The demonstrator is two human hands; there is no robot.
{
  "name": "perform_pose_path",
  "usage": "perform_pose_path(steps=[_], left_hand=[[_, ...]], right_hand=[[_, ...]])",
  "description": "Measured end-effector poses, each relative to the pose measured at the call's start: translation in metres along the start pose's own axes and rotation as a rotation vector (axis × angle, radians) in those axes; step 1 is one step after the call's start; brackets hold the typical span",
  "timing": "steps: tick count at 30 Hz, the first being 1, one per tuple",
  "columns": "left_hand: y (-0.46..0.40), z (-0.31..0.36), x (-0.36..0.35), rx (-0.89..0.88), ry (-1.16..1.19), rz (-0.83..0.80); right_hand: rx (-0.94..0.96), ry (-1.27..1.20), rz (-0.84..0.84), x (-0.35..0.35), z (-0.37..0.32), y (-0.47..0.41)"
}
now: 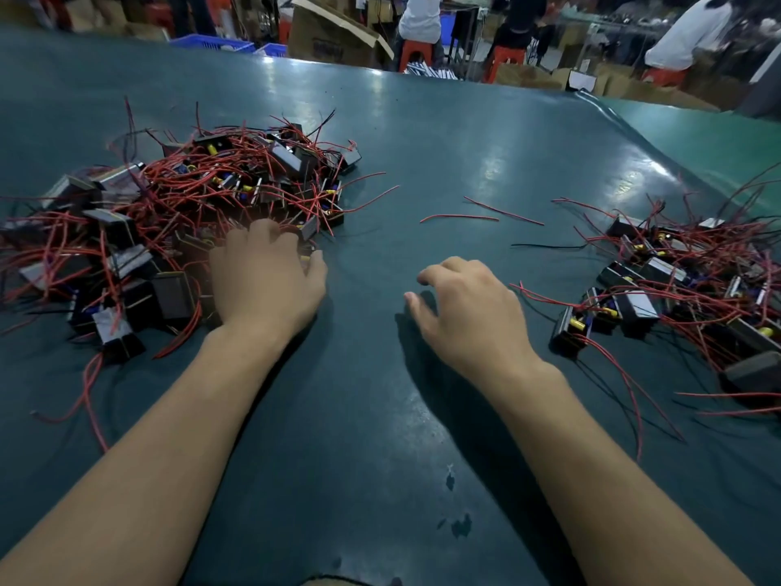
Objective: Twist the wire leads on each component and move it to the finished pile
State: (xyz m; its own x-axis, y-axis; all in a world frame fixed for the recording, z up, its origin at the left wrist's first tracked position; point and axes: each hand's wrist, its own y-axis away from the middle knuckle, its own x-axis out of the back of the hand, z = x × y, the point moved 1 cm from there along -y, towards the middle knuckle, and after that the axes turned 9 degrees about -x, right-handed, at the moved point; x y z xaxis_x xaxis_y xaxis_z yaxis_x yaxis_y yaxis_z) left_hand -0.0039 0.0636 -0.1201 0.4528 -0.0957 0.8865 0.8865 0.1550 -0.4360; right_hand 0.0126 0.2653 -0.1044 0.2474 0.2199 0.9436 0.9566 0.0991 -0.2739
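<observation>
Parts sit in two heaps on the table [422,141]: a big pile [169,213] by its left edge, a smaller pile [684,289] by the right. The left hand [266,281] curls onto a part [307,243], likely picking it; the right hand [469,306] waits loose, empty.

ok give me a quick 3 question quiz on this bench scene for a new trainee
1. True or false: the right hand is gripping a component.
2. Which hand reaches into the large pile of wired components? A) left hand B) right hand C) both
3. Fill in: loose red wire pieces lie on the green table between the two ____.

Key
1. False. It hovers over bare table with fingers loosely curled, holding nothing.
2. A. The left hand's fingers are at the pile's near edge; whether it has a grip on a part yet is hidden.
3. piles. The smaller pile sits on the right.
</observation>
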Motion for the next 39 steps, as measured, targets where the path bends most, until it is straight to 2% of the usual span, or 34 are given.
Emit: perform_pose_path(steps=[2,6,11,13,15,18,19,22,24,27,29,32,35,37,39], left_hand=[[0.001,0.0,0.0,-0.041,-0.062,-0.048],[0.004,0.001,0.005,-0.051,-0.1,0.068],[0.01,0.007,0.005,-0.053,-0.159,0.009],[0.011,0.007,0.008,-0.096,-0.128,0.093],[0.011,0.009,0.014,-0.163,-0.016,0.245],[0.016,0.022,0.022,-0.371,0.128,0.552],[0.019,0.028,0.024,-0.454,0.163,0.596],[0.025,0.044,0.02,-0.676,0.304,0.482],[0.03,0.051,0.017,-0.744,0.375,0.373],[0.034,0.055,0.015,-0.835,0.477,0.257],[0.034,0.055,0.013,-0.811,0.552,0.128],[0.034,0.048,0.009,-0.714,0.594,-0.003],[0.03,0.049,0.008,-0.647,0.627,-0.084],[0.028,0.049,0.01,-0.654,0.673,-0.034],[0.026,0.045,0.008,-0.624,0.599,0.16]], right_hand=[[0.006,-0.006,0.002,-0.003,0.002,-0.001],[-0.01,-0.04,0.03,-0.001,0.007,-0.003],[-0.085,-0.028,-0.025,-0.006,0.015,-0.006],[-0.185,-0.01,-0.022,-0.005,0.026,-0.012],[-0.329,0.02,0.005,0.0,0.043,-0.018],[-0.49,0.065,0.012,0.004,0.062,-0.021],[-0.501,0.073,0.015,0.004,0.062,-0.021],[-0.385,-0.018,0.116,0.003,0.052,-0.021],[-0.222,-0.315,0.157,0.003,0.039,-0.02],[-0.171,-1.031,-0.096,0.002,0.018,-0.015],[-0.254,-1.293,-0.264,-0.001,0.011,-0.012],[-0.325,-1.364,-0.355,-0.002,0.012,-0.012],[-0.293,-1.322,-0.334,-0.002,0.014,-0.014],[-0.24,-1.325,-0.311,-0.003,0.018,-0.016],[-0.207,-1.33,-0.34,-0.003,0.025,-0.017]])
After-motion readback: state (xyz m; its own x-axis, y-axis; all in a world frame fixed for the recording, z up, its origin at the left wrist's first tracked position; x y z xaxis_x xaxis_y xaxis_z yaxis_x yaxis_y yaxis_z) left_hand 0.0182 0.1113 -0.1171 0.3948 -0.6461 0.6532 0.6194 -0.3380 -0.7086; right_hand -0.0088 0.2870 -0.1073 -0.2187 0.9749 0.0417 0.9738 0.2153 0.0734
